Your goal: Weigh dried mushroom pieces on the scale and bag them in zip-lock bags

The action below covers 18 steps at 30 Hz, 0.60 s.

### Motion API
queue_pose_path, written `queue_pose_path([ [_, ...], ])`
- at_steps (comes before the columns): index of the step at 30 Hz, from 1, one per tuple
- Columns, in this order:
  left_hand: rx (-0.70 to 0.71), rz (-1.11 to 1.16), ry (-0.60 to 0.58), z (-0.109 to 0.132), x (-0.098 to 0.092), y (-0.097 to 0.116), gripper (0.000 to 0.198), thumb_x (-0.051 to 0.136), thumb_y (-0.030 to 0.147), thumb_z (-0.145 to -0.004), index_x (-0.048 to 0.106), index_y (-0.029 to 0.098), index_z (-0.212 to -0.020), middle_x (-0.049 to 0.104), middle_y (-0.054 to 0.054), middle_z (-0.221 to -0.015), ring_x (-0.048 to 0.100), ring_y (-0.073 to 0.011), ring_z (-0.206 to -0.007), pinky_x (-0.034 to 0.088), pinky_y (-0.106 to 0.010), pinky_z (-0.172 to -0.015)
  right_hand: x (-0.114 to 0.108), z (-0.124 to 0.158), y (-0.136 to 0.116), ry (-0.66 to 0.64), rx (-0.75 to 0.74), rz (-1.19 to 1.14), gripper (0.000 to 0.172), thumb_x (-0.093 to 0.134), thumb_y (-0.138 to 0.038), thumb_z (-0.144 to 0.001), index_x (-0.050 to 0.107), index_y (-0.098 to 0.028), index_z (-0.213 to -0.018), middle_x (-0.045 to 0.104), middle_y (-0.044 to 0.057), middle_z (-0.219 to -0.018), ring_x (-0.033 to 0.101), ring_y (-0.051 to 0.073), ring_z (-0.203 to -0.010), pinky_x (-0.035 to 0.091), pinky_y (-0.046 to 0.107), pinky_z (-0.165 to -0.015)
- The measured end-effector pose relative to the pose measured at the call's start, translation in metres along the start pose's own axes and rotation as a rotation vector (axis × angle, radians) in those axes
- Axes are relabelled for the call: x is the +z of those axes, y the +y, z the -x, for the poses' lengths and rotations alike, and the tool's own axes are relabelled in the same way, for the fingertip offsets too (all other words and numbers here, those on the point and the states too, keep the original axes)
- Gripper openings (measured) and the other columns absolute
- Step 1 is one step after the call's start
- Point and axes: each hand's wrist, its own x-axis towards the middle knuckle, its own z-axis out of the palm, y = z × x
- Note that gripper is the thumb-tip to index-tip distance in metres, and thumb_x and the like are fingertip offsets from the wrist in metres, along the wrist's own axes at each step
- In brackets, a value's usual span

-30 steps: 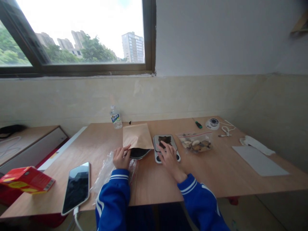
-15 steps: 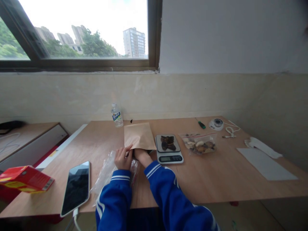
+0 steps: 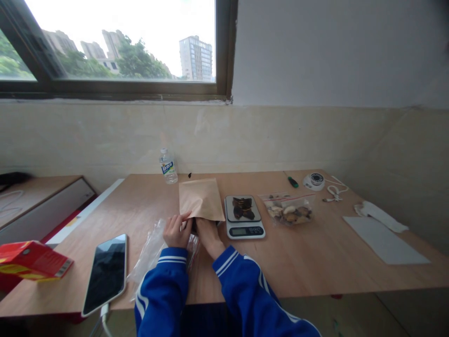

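Two bare hands are at one brown paper bag (image 3: 199, 199) lying on the table, its mouth toward the person. The left hand (image 3: 177, 230) pinches the near edge between thumb and fingers; the right hand (image 3: 209, 235) is inside, fingers hidden, so its grip cannot be told. Just right of the bag sits one digital scale (image 3: 244, 231) bearing dark dried pieces (image 3: 248, 214), too bunched to count, then one clear zip bag (image 3: 291, 214) of mixed pieces. One bottle (image 3: 169, 169) stands behind; one phone (image 3: 107, 271) lies at left. The wood-grained table (image 3: 298, 262) meets a beige wall (image 3: 280, 138) below one window (image 3: 140, 89).
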Motion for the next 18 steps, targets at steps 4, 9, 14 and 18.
queue_pose_path([
  [4, -0.014, -0.004, 0.011, -0.001, -0.001, 0.001, 0.014, 0.059, 0.025, -0.080, 0.070, 0.021, -0.088, 0.063, -0.002, -0.066, 0.051, -0.0145, -0.062, 0.043, -0.026, -0.063, -0.016, 0.012, -0.006, -0.103, 0.068, 0.059, 0.028, 0.042, -0.014, -0.090, 0.056, -0.011, -0.115, 0.068, 0.017, -0.102, 0.068, 0.027, -0.084, 0.055, 0.036, -0.072],
  [9, 0.007, -0.001, 0.020, -0.002, -0.002, 0.003, 0.014, 0.061, 0.024, -0.079, 0.070, 0.020, -0.088, 0.062, -0.001, -0.064, 0.050, -0.0149, -0.061, 0.043, -0.026, -0.061, -0.021, 0.022, -0.008, -0.027, 0.127, 0.038, 0.026, 0.043, -0.020, -0.092, 0.054, -0.011, -0.114, 0.067, 0.016, -0.100, 0.067, 0.025, -0.087, 0.055, 0.032, -0.072],
  [14, 0.017, 0.033, 0.025, -0.002, -0.002, 0.003, 0.015, 0.059, 0.023, -0.079, 0.069, 0.020, -0.090, 0.062, -0.002, -0.065, 0.050, -0.0150, -0.062, 0.042, -0.026, -0.062, -0.015, 0.025, -0.003, 0.010, 0.102, 0.014, 0.026, 0.048, -0.020, -0.090, 0.053, -0.010, -0.112, 0.066, 0.016, -0.102, 0.065, 0.025, -0.094, 0.053, 0.033, -0.078],
  [18, 0.004, 0.046, -0.010, -0.001, -0.001, 0.003, 0.014, 0.059, 0.025, -0.079, 0.069, 0.021, -0.088, 0.063, -0.001, -0.065, 0.052, -0.0145, -0.061, 0.043, -0.026, -0.062, -0.011, 0.026, 0.001, 0.034, 0.096, 0.000, 0.026, 0.050, -0.021, -0.088, 0.055, -0.011, -0.111, 0.065, 0.016, -0.105, 0.062, 0.026, -0.098, 0.052, 0.035, -0.082],
])
